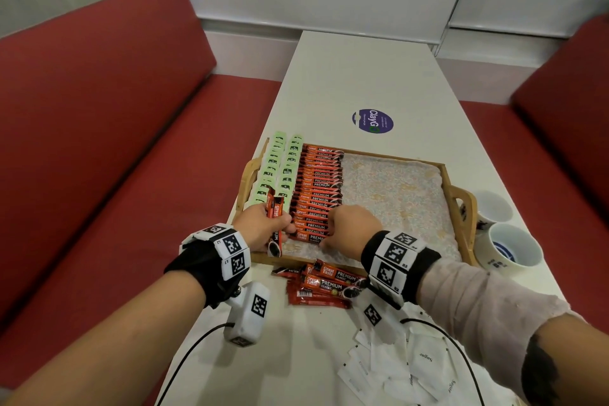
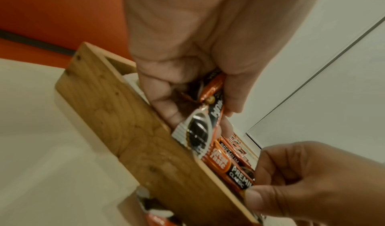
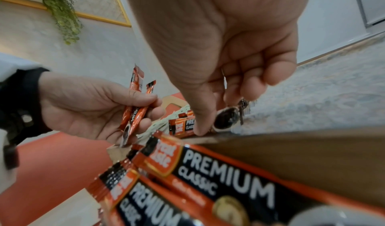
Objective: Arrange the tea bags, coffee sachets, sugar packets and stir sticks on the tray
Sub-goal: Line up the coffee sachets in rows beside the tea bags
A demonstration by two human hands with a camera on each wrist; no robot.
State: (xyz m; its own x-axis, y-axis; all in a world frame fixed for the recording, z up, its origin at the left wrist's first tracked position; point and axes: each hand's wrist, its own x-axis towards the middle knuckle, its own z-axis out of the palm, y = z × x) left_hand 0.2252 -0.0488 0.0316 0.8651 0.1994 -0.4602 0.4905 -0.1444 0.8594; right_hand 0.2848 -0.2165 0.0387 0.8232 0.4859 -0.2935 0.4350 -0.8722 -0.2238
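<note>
A wooden tray (image 1: 461, 204) with a patterned liner sits on the white table. Two rows of green tea bags (image 1: 278, 168) fill its left side, with a long row of red coffee sachets (image 1: 318, 194) beside them. My left hand (image 1: 263, 227) grips a few coffee sachets (image 1: 276, 224) upright over the tray's near left corner (image 2: 133, 130). My right hand (image 1: 349, 227) pinches the nearest sachet of the row (image 1: 309, 237) between thumb and fingers (image 3: 208, 114). More loose coffee sachets (image 1: 326, 283) lie on the table before the tray, and white sugar packets (image 1: 405, 369) are heaped at the near edge.
Two white cups (image 1: 507, 241) stand right of the tray. A round blue sticker (image 1: 374, 121) marks the table beyond it. Red bench seats (image 1: 115, 142) flank the table on both sides. The tray liner's right half (image 1: 398, 194) holds nothing.
</note>
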